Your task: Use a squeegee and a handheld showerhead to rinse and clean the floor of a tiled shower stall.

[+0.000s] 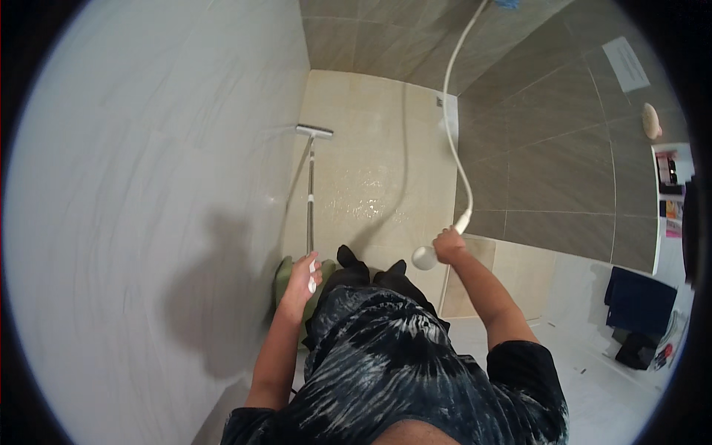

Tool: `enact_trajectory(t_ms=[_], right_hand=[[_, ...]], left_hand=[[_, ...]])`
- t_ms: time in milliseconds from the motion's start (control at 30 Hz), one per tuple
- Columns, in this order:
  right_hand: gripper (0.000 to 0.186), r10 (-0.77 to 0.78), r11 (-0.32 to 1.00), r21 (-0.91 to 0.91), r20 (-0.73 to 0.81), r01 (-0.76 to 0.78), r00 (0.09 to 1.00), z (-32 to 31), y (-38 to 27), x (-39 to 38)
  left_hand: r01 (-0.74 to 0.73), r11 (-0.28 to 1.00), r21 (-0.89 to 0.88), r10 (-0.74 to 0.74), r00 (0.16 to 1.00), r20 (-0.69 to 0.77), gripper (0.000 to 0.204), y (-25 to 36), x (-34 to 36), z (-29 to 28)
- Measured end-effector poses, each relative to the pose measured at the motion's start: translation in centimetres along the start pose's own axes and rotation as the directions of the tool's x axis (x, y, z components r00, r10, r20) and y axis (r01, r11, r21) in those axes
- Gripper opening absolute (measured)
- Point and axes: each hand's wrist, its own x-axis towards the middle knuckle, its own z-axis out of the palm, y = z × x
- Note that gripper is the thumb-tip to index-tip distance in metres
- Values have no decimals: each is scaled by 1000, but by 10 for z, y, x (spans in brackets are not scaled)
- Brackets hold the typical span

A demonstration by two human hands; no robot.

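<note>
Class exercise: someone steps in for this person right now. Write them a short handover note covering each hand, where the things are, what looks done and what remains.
Left hand: closed on the long-handled squeegee, whose head rests where the white wall meets the shower floor.
Right hand: grips the shower head, which faces down; its hose runs up the grey tiled wall.
Done: floor looks wet and glistening.
Left: apparently more rinsing and wiping; extent unclear.
</note>
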Motion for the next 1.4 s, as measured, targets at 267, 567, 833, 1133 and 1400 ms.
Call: enact_trajectory(t_ms=[267,567,833,1133,1400], right_hand=[[22,144,984,-127,187,-122,972,17,80,-47],[25,300,950,-153,209,-272,931,29,122,-84],[24,412,908,-172,207,-382,887,45,117,-81],[21,540,824,-248,66,-510,839,41,158,-113],[17,631,772,61,-193,-633,751,12,179,-152]], left_hand=[[7,998,-63,-4,999,42,20,1,-2,2],[2,999,-37,-2,1000,9,18,2,-5,4],[-3,1000,-20,3,1000,11,17,3,-5,8],[-4,1000,-21,5,1000,29,18,2,-6,7],[7,999,-49,-5,999,45,17,0,3,1]])
